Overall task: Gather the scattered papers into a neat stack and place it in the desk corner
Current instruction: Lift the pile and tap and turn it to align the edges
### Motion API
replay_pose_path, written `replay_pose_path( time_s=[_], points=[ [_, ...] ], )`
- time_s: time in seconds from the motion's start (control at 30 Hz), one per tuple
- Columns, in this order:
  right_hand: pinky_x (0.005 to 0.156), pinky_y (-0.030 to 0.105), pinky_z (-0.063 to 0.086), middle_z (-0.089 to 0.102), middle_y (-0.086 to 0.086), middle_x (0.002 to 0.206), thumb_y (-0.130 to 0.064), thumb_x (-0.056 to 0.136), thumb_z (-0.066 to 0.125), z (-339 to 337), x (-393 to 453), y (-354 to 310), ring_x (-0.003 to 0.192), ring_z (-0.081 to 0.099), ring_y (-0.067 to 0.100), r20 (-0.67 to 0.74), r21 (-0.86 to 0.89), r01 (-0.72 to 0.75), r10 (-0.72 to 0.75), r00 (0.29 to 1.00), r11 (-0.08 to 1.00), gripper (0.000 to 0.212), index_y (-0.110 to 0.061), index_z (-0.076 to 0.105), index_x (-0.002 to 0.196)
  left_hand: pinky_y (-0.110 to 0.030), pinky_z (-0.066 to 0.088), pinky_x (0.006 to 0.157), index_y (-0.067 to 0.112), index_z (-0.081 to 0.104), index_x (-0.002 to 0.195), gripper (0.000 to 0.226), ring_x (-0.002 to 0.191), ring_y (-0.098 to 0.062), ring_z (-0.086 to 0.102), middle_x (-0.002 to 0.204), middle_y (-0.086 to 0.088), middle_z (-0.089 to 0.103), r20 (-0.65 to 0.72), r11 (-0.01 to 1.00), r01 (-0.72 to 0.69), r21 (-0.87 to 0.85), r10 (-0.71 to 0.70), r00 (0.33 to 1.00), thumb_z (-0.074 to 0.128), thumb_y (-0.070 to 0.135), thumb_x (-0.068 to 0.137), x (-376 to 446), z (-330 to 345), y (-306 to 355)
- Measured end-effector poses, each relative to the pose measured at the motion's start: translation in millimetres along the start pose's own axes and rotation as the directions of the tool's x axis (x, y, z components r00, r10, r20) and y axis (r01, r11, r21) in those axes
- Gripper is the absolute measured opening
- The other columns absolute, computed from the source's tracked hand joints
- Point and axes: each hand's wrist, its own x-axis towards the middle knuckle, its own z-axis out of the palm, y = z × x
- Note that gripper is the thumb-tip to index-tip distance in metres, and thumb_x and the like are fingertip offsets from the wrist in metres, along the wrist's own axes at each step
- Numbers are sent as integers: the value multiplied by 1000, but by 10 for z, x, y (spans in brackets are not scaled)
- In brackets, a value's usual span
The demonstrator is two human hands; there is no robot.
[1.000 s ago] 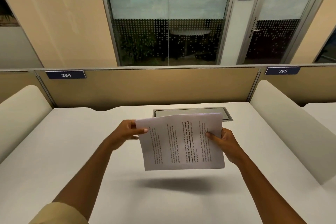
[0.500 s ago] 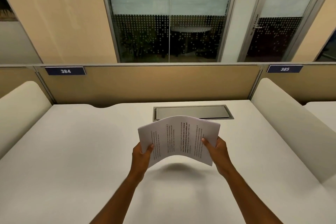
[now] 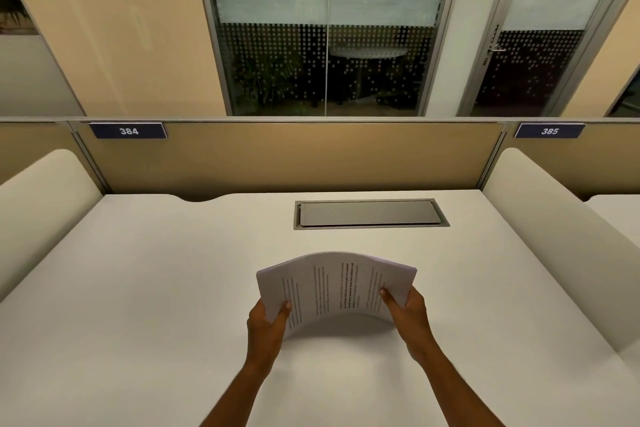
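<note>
Both your left hand [image 3: 268, 317] and right hand [image 3: 408, 312] pinch the bowed sheaf of white printed papers [image 3: 337, 288], its lower edge seemingly touching the white desk [image 3: 138, 288] mid-surface, so tap it square and relax that arch.

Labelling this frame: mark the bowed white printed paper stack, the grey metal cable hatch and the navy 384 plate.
Bowed white printed paper stack [image 3: 341, 288], head view, top sheet.
Grey metal cable hatch [image 3: 369, 213], head view, lid centre.
Navy 384 plate [image 3: 128, 131], head view, digits.

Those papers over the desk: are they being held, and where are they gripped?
Yes. The stack of papers is held by both hands: left hand pinches its left edge, right hand its right edge, bowing it upward.
</note>
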Motion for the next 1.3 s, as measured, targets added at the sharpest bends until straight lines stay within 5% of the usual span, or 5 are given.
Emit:
replay_pose_path(
  time_s=[0.23,0.6,0.77,1.13,1.3],
  points=[
    [84,39,58,65,5,114,-20,92,63,5,50,-32,104,63,26,18,-33,16,-15,1000,999,38,-19,54,129,-23,59,71,14,55,125,31,99,-24,66,110,-5,66,10,1000,-4,14,4,1000,58,11,94,33,21,-9],
    [82,34,57,65,2,113,-19,92,63,-14,17,82,106,63,24,32,-4,10,-10,999,1000,39,-20,53,129,-33,58,78,13,51,130,35,103,-27,64,113,-8,64,21,999,23,44,-24,999,56,12,95,60,44,-28],
    [82,40,59,67,7,113,-18,93,62,-29,104,-15,100,66,26,49,-45,25,-23,999,999,37,-18,53,129,-36,60,77,13,52,128,32,98,-27,66,114,-9,65,83,994,-5,110,-4,996,55,12,96,205,20,85],
    [60,22,58,72,3,101,-18,86,71,-246,375,-450,87,71,18,50,42,77,-79,996,996,26,-27,60,107,-38,62,76,17,57,120,33,91,-21,71,107,-3,70,346,945,-211,249,117,931,58,31,90,798,-64,883],
    [78,42,61,70,13,98,-16,81,75,-468,556,-721,91,69,31,97,32,140,-143,985,990,28,-15,62,106,-47,59,83,9,60,119,25,97,-28,69,113,-11,69,459,884,-315,345,134,878,59,13,94,1107,-116,1385]
  ],
)
